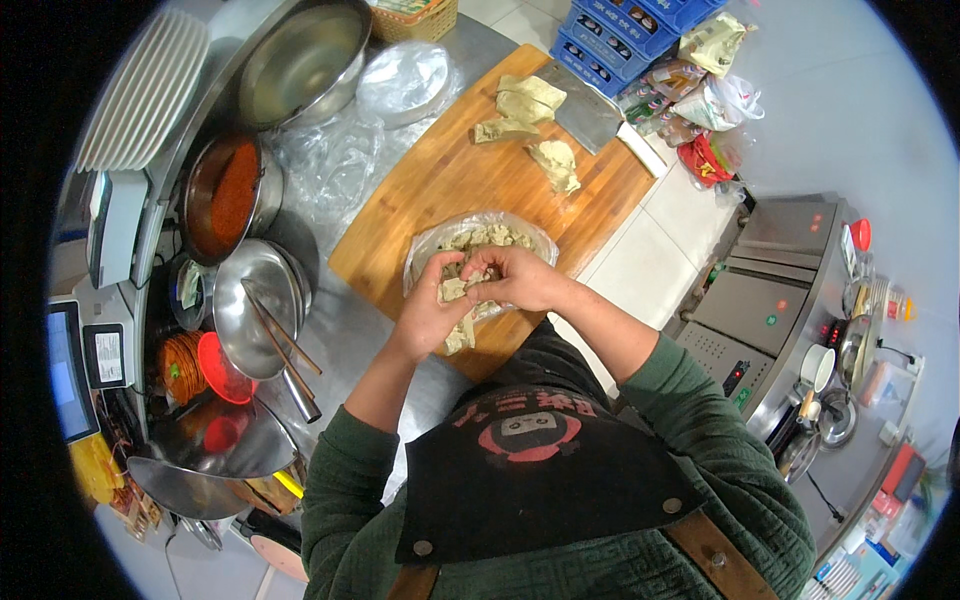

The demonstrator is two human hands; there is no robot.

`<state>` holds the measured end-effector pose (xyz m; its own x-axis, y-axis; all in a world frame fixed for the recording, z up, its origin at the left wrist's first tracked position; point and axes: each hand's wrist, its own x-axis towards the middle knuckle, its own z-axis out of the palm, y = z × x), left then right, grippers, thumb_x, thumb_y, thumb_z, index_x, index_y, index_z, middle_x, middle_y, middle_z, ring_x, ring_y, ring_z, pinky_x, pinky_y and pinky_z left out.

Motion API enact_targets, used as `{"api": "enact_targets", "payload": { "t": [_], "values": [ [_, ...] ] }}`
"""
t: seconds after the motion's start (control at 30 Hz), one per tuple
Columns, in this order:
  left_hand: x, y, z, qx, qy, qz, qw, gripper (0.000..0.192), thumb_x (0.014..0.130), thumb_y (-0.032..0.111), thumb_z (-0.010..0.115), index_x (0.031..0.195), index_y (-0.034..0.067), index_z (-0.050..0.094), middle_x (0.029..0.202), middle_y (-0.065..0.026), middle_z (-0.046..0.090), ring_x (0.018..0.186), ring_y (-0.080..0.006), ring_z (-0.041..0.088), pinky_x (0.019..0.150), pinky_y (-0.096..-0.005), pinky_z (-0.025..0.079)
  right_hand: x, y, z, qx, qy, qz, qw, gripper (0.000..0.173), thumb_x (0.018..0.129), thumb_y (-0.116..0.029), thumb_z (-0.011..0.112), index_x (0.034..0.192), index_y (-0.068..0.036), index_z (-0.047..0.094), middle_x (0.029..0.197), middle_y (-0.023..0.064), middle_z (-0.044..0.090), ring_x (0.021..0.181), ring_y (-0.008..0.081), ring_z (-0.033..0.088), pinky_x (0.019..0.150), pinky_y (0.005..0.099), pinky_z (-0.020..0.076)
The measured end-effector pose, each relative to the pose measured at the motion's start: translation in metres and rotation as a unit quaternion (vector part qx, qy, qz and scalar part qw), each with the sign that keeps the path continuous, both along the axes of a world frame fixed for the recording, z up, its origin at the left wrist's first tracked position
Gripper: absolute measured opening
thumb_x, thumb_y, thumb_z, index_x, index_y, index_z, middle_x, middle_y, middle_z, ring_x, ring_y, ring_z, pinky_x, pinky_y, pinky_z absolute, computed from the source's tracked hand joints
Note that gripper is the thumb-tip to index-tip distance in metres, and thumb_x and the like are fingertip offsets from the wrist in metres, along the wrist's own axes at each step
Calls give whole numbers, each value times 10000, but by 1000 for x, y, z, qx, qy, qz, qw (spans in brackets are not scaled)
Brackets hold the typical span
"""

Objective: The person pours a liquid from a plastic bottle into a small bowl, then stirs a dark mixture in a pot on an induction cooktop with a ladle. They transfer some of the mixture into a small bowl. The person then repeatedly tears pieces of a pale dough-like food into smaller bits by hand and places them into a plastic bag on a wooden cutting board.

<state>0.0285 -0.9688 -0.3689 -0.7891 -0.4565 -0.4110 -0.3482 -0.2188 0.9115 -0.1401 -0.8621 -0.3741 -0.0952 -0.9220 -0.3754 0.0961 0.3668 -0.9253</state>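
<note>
Both my hands meet above a bowl lined with clear plastic (546,244) that holds many small torn pale pieces, perhaps of tofu or gluten. My left hand (433,307) has a pale piece (452,289) between thumb and fingers. My right hand (517,277) pinches at the same food with curled fingertips. Another pale strip (459,336) lies below my left hand, by the bowl's near side. Larger pale chunks (529,99) and a single chunk (555,163) rest on the wooden cutting board (420,176). A cleaver (581,109) lies flat at the board's far right corner.
Left of the board stand a large metal bowl (304,64), a pot of red seasoning (234,191) and a steel bowl (255,307) with chopsticks across it. Plastic wrap (330,161) covers part of the steel table. Blue crates (607,41) and bags stand on the floor beyond.
</note>
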Motion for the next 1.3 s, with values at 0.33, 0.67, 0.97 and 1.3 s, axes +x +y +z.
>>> {"api": "enact_targets", "payload": {
  "t": [0.33,0.67,0.97,1.3],
  "values": [
    [6,4,-5,206,20,25,978,172,937,13,624,1104,-10,588,894,-48,651,773,-138,648,672,-272,542,-3,-2,-2,13,-163,-129,978,53,879,16,654,930,11,646,813,51,654,598,104,604,500,249,489],
    [8,10,-5,174,-24,102,979,168,953,31,609,1110,-25,585,886,-71,646,721,-141,641,652,-286,541,6,9,-10,9,-157,-118,980,169,896,-17,680,1056,13,635,865,45,662,677,86,613,567,224,502],
    [-2,21,-4,136,-10,115,984,163,966,46,582,1104,-38,601,828,-55,640,639,-122,593,567,-269,490,19,10,-4,36,-25,-122,992,134,882,-27,697,996,11,641,752,27,646,616,76,603,548,234,510],
    [-2,10,-4,240,37,194,950,140,969,43,582,1097,-10,599,926,-60,654,699,-130,609,580,-280,511,12,13,8,51,-279,-280,917,73,872,34,659,923,1,617,662,29,609,531,101,569,467,232,442]
  ]
}}
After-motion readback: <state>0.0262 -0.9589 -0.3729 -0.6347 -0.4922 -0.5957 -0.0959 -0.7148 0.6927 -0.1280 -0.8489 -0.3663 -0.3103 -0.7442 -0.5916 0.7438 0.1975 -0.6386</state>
